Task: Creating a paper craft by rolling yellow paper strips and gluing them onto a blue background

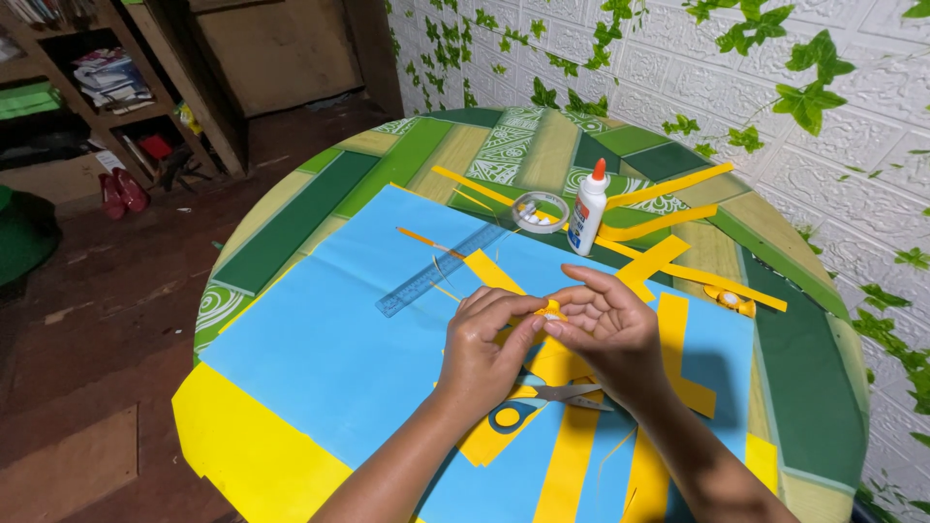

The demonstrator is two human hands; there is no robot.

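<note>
Pinching one small yellow paper piece (552, 311) together, left hand (484, 349) and right hand (605, 329), fingertips curled inward above the desk (804, 387).

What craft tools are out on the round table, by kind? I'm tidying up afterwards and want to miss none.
Glue bottle: 1
Tape roll: 1
Clear ruler: 1
Scissors: 1
Total: 4 tools. The left hand and right hand pinch a small yellow paper piece, not counted.

Matt blue paper sheet (339, 339), clear, seemingly plastic ruler (441, 270), glossy glue bottle (586, 215).
</note>
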